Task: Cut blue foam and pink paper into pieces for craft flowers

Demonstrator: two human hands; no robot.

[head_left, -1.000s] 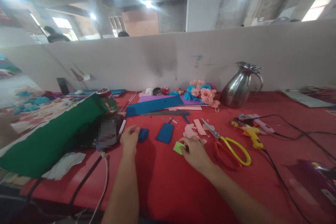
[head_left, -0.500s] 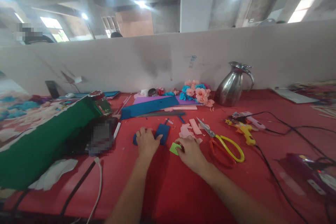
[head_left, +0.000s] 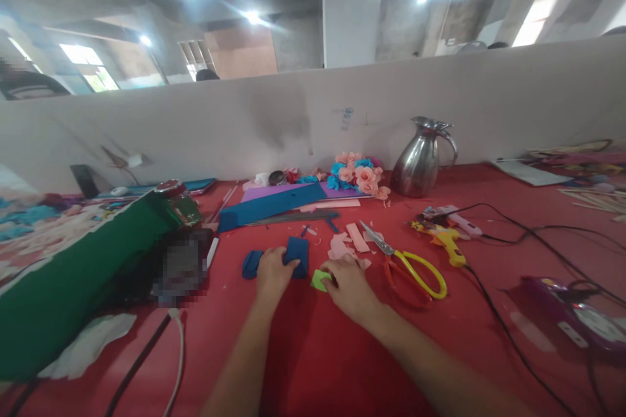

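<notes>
My left hand (head_left: pixel 272 275) is closed at the left edge of a dark blue piece of crepe paper (head_left: pixel 299 257), thumb lying on it. To the left of that hand lies a second, folded blue paper piece (head_left: pixel 251 264). In my right hand (head_left: pixel 351 285) a small lime-green paper piece (head_left: pixel 320 280) is pinched between thumb and fingers, low over the table. Pink paper scraps (head_left: pixel 340 246) lie just behind the right hand. Scissors (head_left: pixel 415 270) with yellow and red handles rest open to its right.
A yellow glue gun (head_left: pixel 450 246) and its black cable lie on the right, near a purple device (head_left: pixel 567 313). Behind are a steel jug (head_left: pixel 419 163), paper flowers (head_left: pixel 359 174) and a long blue paper strip (head_left: pixel 274 203). A green-covered box (head_left: pixel 88 287) occupies the left.
The camera view has turned slightly right. My left hand has drawn off the folded blue piece, baring more of it, and closed at the other blue piece. The right hand keeps the green paper.
</notes>
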